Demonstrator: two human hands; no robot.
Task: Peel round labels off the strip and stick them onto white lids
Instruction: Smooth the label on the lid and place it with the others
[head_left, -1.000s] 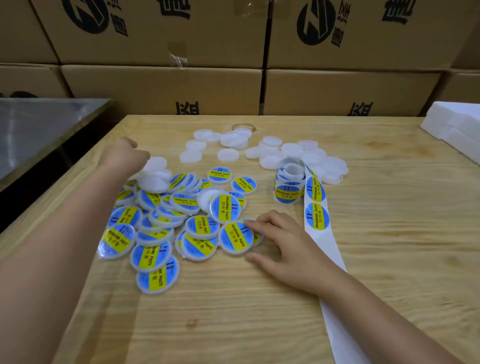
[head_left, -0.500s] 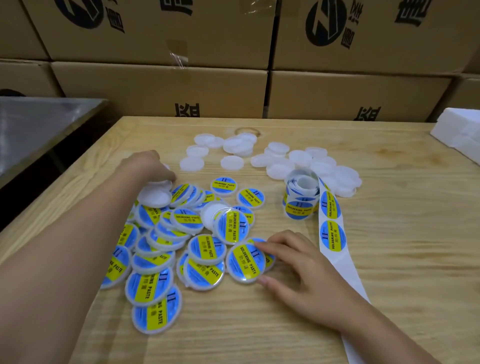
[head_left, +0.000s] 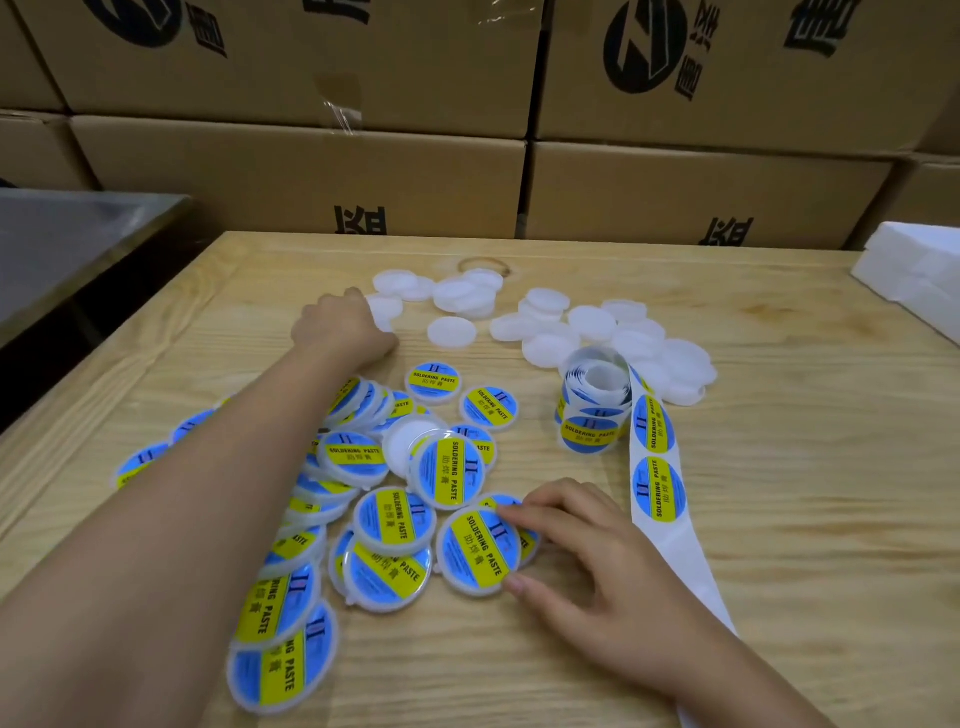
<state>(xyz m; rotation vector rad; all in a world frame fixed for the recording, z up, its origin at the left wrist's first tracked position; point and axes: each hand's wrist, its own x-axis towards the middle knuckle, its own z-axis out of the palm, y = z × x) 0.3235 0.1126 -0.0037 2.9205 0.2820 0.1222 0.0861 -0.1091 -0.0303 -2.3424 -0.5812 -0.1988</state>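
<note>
Your wooden table (head_left: 779, 519) is carrying these items:

- **Far side, middle to right:** plain white lids (head_left: 452, 331) are lying scattered in loose clusters, many overlapping.
- **Near left:** labelled lids (head_left: 353, 457), blue and yellow and reading SOLDERING PASTE, are lying heaped over one another, some tilting. One front lid (head_left: 480, 551) is lying at the heap's near right edge.
- **Right of the heap:** a label roll (head_left: 592, 395) is sitting with its hollow core facing up, just beside the nearest white lids.
- **From the roll towards you:** a strip (head_left: 670, 540) is trailing flat along the wood, bearing two round labels (head_left: 653, 423).
- **Far right edge:** a white foam block (head_left: 914, 270) is sitting partly out of view.
</note>
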